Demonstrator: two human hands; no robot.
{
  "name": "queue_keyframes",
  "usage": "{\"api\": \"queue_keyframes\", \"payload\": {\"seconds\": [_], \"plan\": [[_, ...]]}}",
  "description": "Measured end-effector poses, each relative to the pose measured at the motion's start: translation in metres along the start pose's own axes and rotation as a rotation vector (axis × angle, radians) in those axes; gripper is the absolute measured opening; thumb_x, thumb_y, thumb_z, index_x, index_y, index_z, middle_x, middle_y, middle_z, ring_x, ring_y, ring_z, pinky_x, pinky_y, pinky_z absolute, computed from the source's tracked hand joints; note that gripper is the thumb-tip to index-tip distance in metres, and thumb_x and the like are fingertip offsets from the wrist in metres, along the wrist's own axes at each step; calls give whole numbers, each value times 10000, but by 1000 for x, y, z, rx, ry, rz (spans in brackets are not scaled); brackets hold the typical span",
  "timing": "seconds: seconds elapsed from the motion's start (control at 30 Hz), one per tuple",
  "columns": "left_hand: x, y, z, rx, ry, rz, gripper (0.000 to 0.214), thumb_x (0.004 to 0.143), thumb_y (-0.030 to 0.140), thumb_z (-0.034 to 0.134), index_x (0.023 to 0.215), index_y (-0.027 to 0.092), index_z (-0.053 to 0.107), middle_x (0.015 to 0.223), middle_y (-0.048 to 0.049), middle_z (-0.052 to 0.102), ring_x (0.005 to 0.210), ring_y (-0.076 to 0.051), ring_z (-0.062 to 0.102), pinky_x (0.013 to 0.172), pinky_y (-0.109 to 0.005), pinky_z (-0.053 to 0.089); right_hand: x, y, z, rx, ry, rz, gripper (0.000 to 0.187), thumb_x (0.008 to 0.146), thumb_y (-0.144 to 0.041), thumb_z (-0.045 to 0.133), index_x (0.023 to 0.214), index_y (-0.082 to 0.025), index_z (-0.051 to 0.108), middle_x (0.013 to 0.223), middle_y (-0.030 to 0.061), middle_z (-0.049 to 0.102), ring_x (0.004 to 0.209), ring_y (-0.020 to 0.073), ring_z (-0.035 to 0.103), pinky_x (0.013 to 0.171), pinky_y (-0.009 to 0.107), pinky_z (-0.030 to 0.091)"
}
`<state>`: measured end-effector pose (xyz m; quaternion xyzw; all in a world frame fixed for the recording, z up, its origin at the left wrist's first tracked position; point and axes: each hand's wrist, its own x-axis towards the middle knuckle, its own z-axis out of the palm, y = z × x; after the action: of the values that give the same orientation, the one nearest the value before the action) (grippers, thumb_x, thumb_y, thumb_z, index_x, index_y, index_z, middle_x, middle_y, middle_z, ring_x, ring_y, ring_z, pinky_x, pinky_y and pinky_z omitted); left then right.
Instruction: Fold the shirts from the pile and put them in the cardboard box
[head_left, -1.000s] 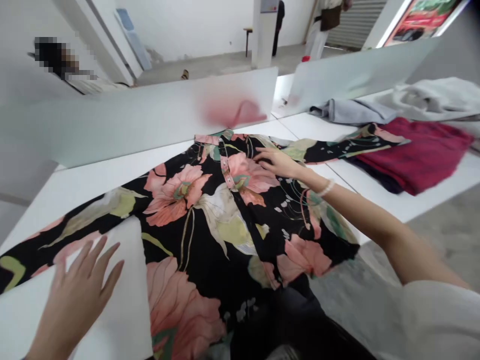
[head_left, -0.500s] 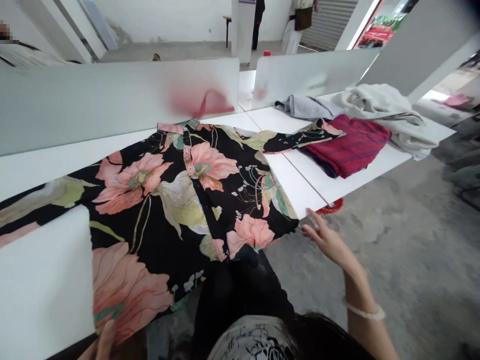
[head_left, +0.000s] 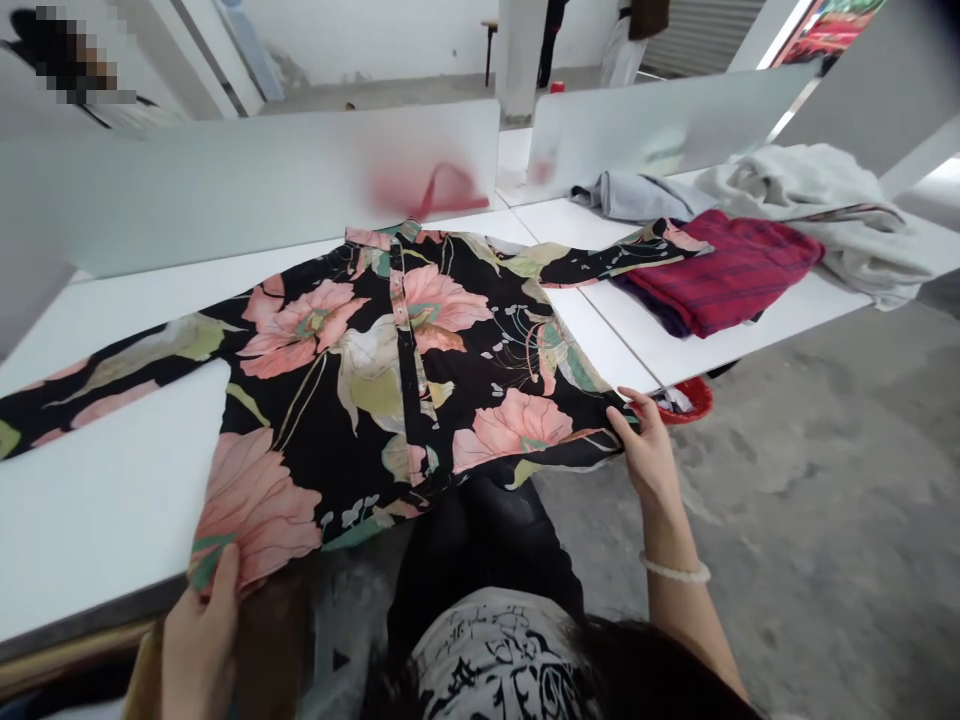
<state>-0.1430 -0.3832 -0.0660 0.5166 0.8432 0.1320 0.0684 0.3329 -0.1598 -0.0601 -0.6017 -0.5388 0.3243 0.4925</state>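
A black floral shirt point(head_left: 367, 370) with pink blooms lies spread on the white table point(head_left: 97, 520), its collar toward the frosted divider and its sleeves stretched to both sides. My left hand point(head_left: 206, 610) pinches the hem at the lower left corner, thumb on top. At the opposite hem corner my right hand point(head_left: 641, 435) grips the fabric between thumb and fingers. Between the two hands the hem hangs a little over the table's front edge. The right cuff rests against a folded red plaid garment point(head_left: 739, 270).
A grey folded garment point(head_left: 637, 195) and a bulky white cloth point(head_left: 825, 200) lie on the table's right part. Under the edge sits a red basket point(head_left: 688, 402). A frosted divider point(head_left: 300, 180) runs along the back. A person is partly visible beyond it at upper left.
My right hand, earlier beside the right hem corner with fingers spread, has closed on it. The left hand, still on its corner, is more in view. The camera view has shifted.
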Motion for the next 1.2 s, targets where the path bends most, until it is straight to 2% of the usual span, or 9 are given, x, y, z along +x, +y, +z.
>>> {"api": "queue_keyframes", "payload": {"seconds": [0.1,0.17,0.33,0.4,0.6,0.73,0.87,1.03,1.2], "plan": [[-9,47,2,-187,460,-348,656,789,505,383,1423,375,272,1079,-77,648,917,-377,629,737,-523,507,-16,15,4,70,-119,28,709,792,-418,592,1421,-275,296,1431,99,401,1228,227,489,936,382,485],[-12,80,2,-238,579,-304,648,808,473,436,1419,376,241,1183,-103,573,996,-356,598,824,-524,491,-22,24,6,86,-151,21,777,778,-385,603,1454,-281,233,1476,94,339,1249,225,468,941,382,480],[14,143,15,-53,432,474,444,858,383,529,1265,210,494,1151,-118,624,1121,-302,561,974,-508,435,-10,17,3,-121,77,-64,598,754,-288,552,1338,-197,467,1225,104,574,1027,226,581,871,394,494],[27,160,24,5,365,676,442,865,329,549,1276,175,497,1268,-124,585,1218,-304,498,1035,-519,374,0,5,-2,-203,148,-71,504,769,-259,503,1264,-178,546,1071,91,638,847,203,610,778,374,518],[43,173,42,-31,302,815,344,901,178,493,1239,207,549,1251,-43,619,1222,-223,515,1030,-441,413,3,-1,-6,-540,30,-309,440,723,-142,427,1100,-162,654,1186,144,586,1102,285,543,953,471,425],[42,169,43,-65,309,826,352,897,166,498,1245,190,548,1241,-44,626,1206,-207,531,1001,-412,457,1,-15,15,-543,26,-391,412,763,-111,390,1070,-181,658,1287,143,518,1198,277,485,996,485,397],[43,177,41,-37,295,802,341,895,181,505,1231,197,561,1270,-49,605,1228,-219,510,1021,-444,441,28,-66,77,-389,-269,-599,332,903,-203,395,1148,-208,619,1362,108,478,1258,225,447,1027,420,389],[45,187,44,-49,325,801,327,913,170,455,1223,162,555,1227,-55,634,1201,-201,534,1013,-436,455,87,-111,208,-575,-670,-862,363,963,-340,398,1259,-203,556,1388,120,446,1306,261,371,1053,468,323],[43,188,43,75,357,781,372,915,242,454,1269,152,525,1304,-69,579,1234,-240,502,963,-448,479,143,-126,313,-855,-700,-759,421,969,-402,366,1326,-214,484,1427,140,392,1291,322,361,1007,563,309]]}}
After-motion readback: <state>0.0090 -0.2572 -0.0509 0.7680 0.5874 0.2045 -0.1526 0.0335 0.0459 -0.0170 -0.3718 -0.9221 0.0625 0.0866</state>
